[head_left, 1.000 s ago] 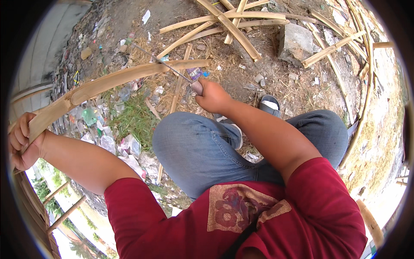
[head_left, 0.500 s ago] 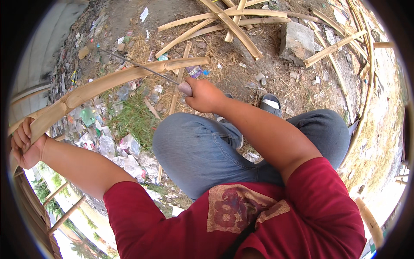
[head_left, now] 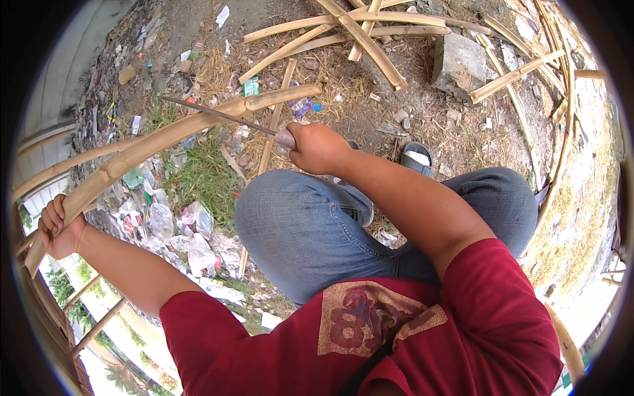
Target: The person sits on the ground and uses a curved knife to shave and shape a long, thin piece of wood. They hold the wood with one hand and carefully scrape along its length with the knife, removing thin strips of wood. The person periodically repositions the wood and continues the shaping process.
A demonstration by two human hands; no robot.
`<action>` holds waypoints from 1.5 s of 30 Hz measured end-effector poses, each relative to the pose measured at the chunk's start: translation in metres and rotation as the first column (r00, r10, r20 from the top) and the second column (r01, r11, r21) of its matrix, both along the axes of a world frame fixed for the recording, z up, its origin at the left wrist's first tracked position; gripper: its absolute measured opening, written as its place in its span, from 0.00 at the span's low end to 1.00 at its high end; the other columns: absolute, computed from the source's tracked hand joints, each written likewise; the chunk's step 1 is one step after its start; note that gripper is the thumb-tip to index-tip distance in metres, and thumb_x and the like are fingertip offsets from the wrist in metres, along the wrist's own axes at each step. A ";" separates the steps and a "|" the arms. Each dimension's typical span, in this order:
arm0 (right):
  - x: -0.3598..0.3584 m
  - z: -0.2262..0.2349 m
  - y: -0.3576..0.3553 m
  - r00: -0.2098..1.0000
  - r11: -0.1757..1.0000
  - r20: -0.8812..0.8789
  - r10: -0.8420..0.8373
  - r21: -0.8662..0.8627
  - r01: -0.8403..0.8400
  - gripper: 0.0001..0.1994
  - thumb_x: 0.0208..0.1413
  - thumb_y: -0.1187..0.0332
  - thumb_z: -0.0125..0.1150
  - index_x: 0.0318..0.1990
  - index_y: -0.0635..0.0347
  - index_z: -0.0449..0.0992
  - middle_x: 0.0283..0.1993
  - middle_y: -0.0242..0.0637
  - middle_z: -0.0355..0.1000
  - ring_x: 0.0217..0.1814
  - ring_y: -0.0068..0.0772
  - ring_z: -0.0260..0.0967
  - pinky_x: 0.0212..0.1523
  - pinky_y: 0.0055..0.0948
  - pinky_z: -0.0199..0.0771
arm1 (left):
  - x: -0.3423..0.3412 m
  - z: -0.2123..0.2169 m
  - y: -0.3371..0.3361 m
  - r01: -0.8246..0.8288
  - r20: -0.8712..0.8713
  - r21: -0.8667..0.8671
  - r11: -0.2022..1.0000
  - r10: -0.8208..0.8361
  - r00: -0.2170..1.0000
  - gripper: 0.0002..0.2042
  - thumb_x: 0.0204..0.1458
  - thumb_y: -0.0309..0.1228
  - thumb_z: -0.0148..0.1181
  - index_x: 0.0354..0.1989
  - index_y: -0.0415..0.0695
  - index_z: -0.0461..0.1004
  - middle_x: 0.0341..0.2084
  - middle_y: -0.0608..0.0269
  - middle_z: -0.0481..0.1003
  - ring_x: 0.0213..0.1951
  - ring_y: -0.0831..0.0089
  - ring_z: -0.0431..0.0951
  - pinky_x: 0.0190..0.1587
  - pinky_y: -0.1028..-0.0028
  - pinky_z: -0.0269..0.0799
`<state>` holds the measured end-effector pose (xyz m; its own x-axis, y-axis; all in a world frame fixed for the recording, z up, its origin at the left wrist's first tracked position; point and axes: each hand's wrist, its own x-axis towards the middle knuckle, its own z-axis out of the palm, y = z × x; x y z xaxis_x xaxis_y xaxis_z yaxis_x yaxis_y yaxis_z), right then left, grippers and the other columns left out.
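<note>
My left hand (head_left: pixel 61 228), at the far left, is closed round the lower end of a long split bamboo strip (head_left: pixel 135 156). The strip slants up and right over the ground, its far end left of the concrete block. In front of my knees, my right hand (head_left: pixel 321 149) grips a long thin knife (head_left: pixel 232 119) by its greyish handle. The dark blade points left and crosses the strip near its far part. Whether the edge touches the bamboo I cannot tell.
Several split bamboo pieces (head_left: pixel 368 36) lie crossed at the top. A concrete block (head_left: pixel 459 65) stands right of them under a bamboo piece. Litter (head_left: pixel 162 221) and green grass (head_left: pixel 198 173) cover the ground at left. Another strip (head_left: pixel 79 164) lies behind the held one.
My left hand has shifted slightly right with the bamboo strip, showing more of its lower end. The knife's tip has dropped, so the blade lies flatter across the strip.
</note>
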<state>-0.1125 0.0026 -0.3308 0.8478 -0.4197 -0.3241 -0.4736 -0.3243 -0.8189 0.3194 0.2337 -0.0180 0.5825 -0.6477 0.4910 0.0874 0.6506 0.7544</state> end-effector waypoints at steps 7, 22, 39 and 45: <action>-0.032 -0.090 -0.004 0.950 0.975 -0.234 -0.209 0.027 0.221 0.15 0.54 0.67 0.57 0.49 0.62 0.75 0.46 0.55 0.77 0.50 0.58 0.75 0.52 0.50 0.74 | -0.002 -0.014 0.003 -0.062 0.001 0.005 0.998 0.062 0.998 0.14 0.43 0.30 0.53 0.11 0.53 0.57 0.11 0.73 0.53 0.17 0.76 0.54 0.28 0.72 0.52; -0.038 -0.114 0.000 0.904 0.950 -0.305 -0.301 -0.017 0.311 0.17 0.56 0.66 0.56 0.53 0.58 0.73 0.46 0.57 0.77 0.50 0.56 0.76 0.52 0.48 0.75 | -0.011 -0.009 0.005 -0.080 0.050 0.014 0.997 0.079 0.996 0.14 0.43 0.31 0.54 0.11 0.54 0.56 0.11 0.74 0.54 0.17 0.77 0.55 0.29 0.73 0.53; -0.041 -0.100 0.001 0.942 0.967 -0.220 -0.253 -0.022 0.254 0.14 0.58 0.66 0.56 0.47 0.64 0.73 0.44 0.55 0.77 0.50 0.56 0.75 0.53 0.50 0.74 | -0.011 -0.009 0.014 -0.080 0.024 0.010 0.997 0.080 0.997 0.11 0.42 0.31 0.52 0.13 0.53 0.57 0.10 0.74 0.53 0.17 0.77 0.54 0.28 0.73 0.53; -0.040 -0.069 -0.022 0.931 0.985 -0.327 -0.161 0.007 0.173 0.16 0.58 0.65 0.56 0.50 0.64 0.73 0.47 0.56 0.77 0.53 0.57 0.74 0.55 0.48 0.73 | -0.003 -0.020 0.031 -0.115 0.000 0.044 0.992 0.115 0.993 0.13 0.45 0.30 0.49 0.12 0.54 0.55 0.11 0.73 0.52 0.17 0.76 0.54 0.28 0.73 0.53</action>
<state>-0.1523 -0.0196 -0.4003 0.6130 -0.5297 -0.5863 -0.7598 -0.1918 -0.6212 0.3166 0.2647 -0.0379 0.6557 -0.5971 0.4622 0.0160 0.6230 0.7821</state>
